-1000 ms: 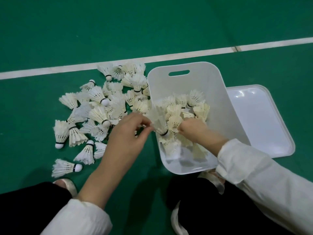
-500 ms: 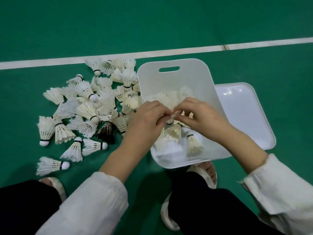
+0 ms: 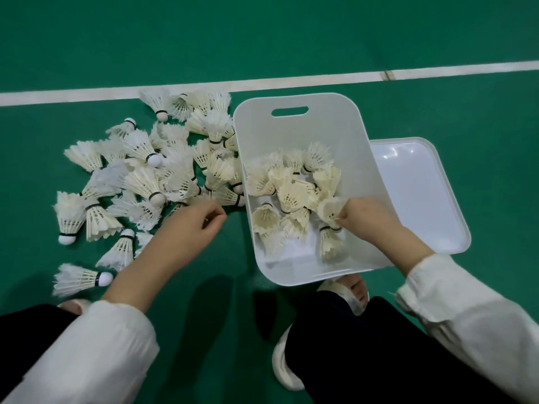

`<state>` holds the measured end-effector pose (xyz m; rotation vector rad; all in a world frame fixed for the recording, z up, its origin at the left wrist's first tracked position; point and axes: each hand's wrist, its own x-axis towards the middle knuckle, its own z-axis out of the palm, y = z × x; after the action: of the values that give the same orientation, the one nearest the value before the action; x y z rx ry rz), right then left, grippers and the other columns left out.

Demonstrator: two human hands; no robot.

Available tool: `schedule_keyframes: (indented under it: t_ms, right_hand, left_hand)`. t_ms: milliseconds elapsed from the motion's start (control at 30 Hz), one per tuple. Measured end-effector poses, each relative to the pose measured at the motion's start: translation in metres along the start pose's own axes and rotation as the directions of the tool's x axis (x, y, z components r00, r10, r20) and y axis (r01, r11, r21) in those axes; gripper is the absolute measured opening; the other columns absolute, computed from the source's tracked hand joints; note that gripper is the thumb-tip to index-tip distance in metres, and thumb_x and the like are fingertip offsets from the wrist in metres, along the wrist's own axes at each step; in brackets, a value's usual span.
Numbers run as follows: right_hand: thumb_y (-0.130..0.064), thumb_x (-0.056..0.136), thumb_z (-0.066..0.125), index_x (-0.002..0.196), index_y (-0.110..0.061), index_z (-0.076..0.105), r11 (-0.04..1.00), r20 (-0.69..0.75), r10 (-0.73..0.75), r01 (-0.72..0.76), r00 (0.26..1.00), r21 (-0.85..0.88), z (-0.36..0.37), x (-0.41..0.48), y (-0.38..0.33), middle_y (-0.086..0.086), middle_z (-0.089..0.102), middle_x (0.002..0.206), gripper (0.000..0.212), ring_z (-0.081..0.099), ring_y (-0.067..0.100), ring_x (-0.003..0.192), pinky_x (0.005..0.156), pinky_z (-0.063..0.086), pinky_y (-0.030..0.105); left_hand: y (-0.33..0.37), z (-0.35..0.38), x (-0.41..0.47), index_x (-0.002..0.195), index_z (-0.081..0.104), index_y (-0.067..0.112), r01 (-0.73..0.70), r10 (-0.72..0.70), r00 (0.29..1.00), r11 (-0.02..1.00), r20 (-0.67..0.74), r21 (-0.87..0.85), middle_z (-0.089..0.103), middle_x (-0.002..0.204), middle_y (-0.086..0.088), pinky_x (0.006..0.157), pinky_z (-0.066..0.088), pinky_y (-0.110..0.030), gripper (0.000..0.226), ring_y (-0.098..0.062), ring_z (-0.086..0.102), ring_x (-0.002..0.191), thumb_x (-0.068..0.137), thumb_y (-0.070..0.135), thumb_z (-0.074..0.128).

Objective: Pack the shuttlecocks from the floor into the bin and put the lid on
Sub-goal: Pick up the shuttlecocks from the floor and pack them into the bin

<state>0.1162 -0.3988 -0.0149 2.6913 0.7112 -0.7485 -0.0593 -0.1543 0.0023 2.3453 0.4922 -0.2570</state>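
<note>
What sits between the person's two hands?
In the head view, a strip of green floor, the bin's wall and shuttlecocks inside it lie between the left hand and right hand.

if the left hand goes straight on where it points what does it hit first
Probably the shuttlecock lying by the bin, at its left wall, just past the left hand and its fingertips, though height is unclear.

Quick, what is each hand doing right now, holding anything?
Left hand: fingers curled beside the pile; cannot be told.
Right hand: pinches a shuttlecock inside the bin.
</note>
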Motion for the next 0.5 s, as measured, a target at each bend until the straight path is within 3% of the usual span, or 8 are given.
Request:
schedule_keyframes:
  t_ms: [100,200,333,400,500]
  right_hand:
    - [-0.011,0.092,0.050,0.101,0.001,0.063,1.000,0.062,0.006,-0.007,0.998,0.013,0.014,0.008,-0.005,0.018,0.065,0.105,0.020,0.061,0.031,0.096,0.078,0.045,0.032]
    - [-0.005,0.090,0.049,0.102,0.003,0.063,1.000,0.059,-0.017,0.017,0.998,0.007,0.025,0.013,-0.005,0.019,0.066,0.107,0.020,0.062,0.031,0.099,0.082,0.047,0.033]
    - [-0.006,0.092,0.046,0.114,-0.002,0.057,0.999,0.070,-0.025,0.028,0.997,-0.040,0.024,0.009,-0.006,0.017,0.062,0.115,0.025,0.060,0.030,0.106,0.084,0.047,0.032]
    - [-0.010,0.094,0.044,0.123,-0.007,0.047,0.993,0.090,-0.034,0.044,0.995,-0.109,0.013,0.000,-0.008,0.016,0.058,0.120,0.029,0.057,0.031,0.110,0.080,0.043,0.033]
    - [-0.012,0.094,0.042,0.119,-0.009,0.049,0.958,0.044,-0.099,0.107,0.994,-0.266,-0.015,-0.020,-0.017,0.013,0.060,0.116,0.026,0.059,0.032,0.105,0.070,0.036,0.031]
  left_hand:
    - [-0.017,0.005,-0.005,0.098,0.062,0.020,0.078,-0.078,0.996,0.997,0.032,0.015,0.064,0.089,0.003,0.062,0.040,-0.024,0.012,-0.012,0.057,0.076,0.092,0.023,0.052]
    - [-0.032,0.013,-0.008,0.102,0.063,0.018,0.126,-0.129,0.988,0.991,0.086,0.040,0.066,0.096,0.000,0.074,0.047,-0.031,0.016,-0.016,0.060,0.085,0.092,0.024,0.053]
    - [-0.040,0.017,-0.012,0.100,0.063,0.018,0.139,-0.141,0.986,0.990,0.087,0.027,0.066,0.095,0.000,0.074,0.046,-0.030,0.014,-0.016,0.059,0.085,0.092,0.023,0.053]
    - [-0.043,0.016,-0.013,0.101,0.063,0.018,0.153,-0.154,0.985,0.988,0.078,0.018,0.065,0.095,0.000,0.072,0.044,-0.029,0.014,-0.015,0.058,0.083,0.092,0.023,0.053]
    - [-0.048,0.009,-0.014,0.103,0.061,0.018,0.193,-0.195,0.977,0.981,0.088,0.031,0.063,0.097,0.000,0.069,0.040,-0.027,0.015,-0.015,0.056,0.082,0.092,0.025,0.053]
